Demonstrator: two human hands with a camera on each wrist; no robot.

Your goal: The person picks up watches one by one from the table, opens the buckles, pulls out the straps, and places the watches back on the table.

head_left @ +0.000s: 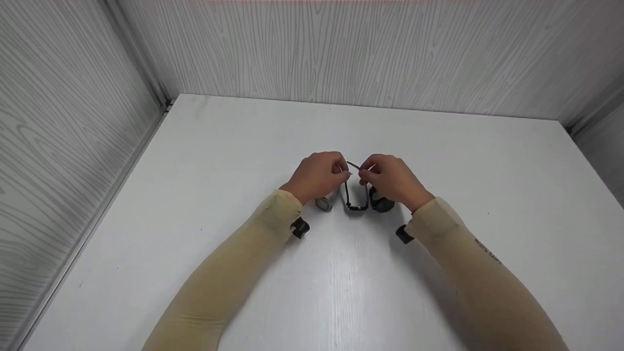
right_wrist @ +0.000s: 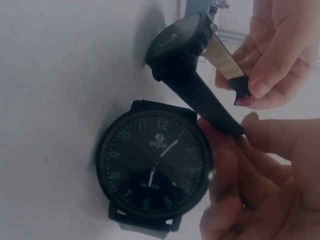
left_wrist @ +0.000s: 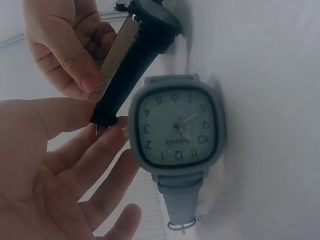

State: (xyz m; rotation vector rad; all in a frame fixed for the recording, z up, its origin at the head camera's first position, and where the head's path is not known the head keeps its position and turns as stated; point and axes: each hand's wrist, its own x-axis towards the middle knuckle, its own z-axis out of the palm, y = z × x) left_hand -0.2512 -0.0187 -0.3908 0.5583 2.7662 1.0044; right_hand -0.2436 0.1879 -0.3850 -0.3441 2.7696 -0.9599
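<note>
Head view: Work sits on the white table (head_left: 243, 136) about midway between its left and right edges. Far edge lies beyond the hands, well apart; near edge out of frame. Left hand (head_left: 319, 170) and right hand (head_left: 390, 175) both pinch the strap (head_left: 347, 194) of the held watch (head_left: 357, 208), its case toward the near edge. Cannot tell whether the case touches the surface. Grey-blue watch (head_left: 322, 204) lies on the left-edge side, black round watch (head_left: 383, 204) on the right-edge side. Sideways room looks ample; between the two flanking watches it is tight. Back panel (head_left: 341, 53) stands along the far edge, left panel (head_left: 63, 122) along the left; neither looks near enough to hinder.

Left wrist view: Left thumb and fingertip pinch one strap end; the remaining fingers are spread loosely. Right hand's thumb presses the other half. Two-ended grip presumably keeps both halves raised and the case steady. Grey-blue watch lies dial showing, just beside the fingers.

Right wrist view: Right thumb and finger pinch the second strap end, other fingers bent. The ends are near each other, not joined. Black round watch, dial showing, is close by; little finger clearance there, I judge.
</note>
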